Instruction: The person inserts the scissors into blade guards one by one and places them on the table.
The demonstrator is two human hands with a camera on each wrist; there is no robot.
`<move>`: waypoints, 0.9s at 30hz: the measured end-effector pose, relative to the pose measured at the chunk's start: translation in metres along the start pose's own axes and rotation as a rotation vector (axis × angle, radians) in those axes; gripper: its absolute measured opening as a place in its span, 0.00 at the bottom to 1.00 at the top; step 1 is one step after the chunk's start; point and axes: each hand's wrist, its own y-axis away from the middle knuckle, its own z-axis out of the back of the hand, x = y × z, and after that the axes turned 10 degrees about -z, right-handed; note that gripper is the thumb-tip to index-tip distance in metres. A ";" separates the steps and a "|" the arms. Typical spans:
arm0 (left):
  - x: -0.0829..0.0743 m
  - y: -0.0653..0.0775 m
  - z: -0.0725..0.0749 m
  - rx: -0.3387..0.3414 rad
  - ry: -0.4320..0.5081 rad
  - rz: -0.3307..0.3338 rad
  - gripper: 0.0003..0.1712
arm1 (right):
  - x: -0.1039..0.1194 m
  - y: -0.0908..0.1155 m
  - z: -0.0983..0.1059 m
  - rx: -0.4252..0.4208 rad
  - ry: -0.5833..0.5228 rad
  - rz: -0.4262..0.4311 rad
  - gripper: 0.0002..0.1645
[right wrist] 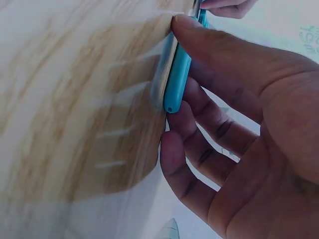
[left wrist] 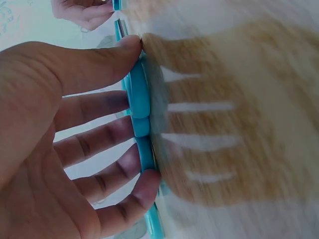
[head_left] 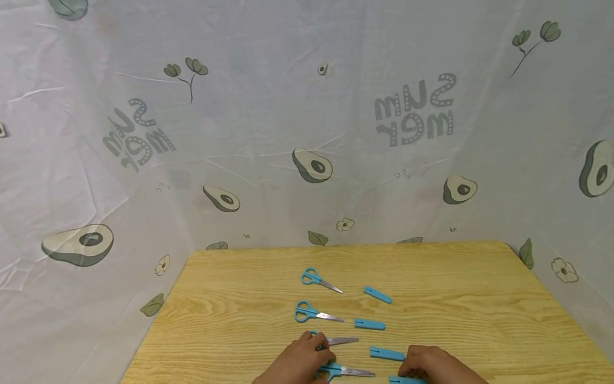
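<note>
My left hand lies over the blue handles of the nearest scissors, whose blades point right. In the left wrist view, thumb and fingers pinch the blue handle against the tabletop. Just behind, another pair of scissors has its handles partly hidden by that hand. My right hand holds the nearest blue blade cover by its right part. The right wrist view has its thumb and fingers around the cover's closed end. A second cover lies right by its fingers.
Farther back on the wooden table lie two more scissors, one in the middle and one at the rear. A blade cover and another lie to their right. A printed curtain surrounds the table.
</note>
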 end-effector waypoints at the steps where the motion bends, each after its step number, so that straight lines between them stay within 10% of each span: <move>1: 0.002 0.000 -0.005 0.004 -0.005 0.004 0.16 | 0.000 0.000 0.000 0.005 -0.021 -0.004 0.09; 11: -0.006 0.000 0.007 0.018 0.008 0.042 0.15 | 0.004 0.003 0.001 0.031 -0.163 -0.040 0.05; 18: -0.037 -0.005 0.051 0.044 -0.033 0.115 0.15 | 0.008 0.001 0.000 0.007 -0.064 -0.112 0.05; 27: -0.024 -0.003 0.046 0.019 -0.042 0.066 0.17 | 0.013 0.001 0.013 0.070 -0.111 -0.297 0.06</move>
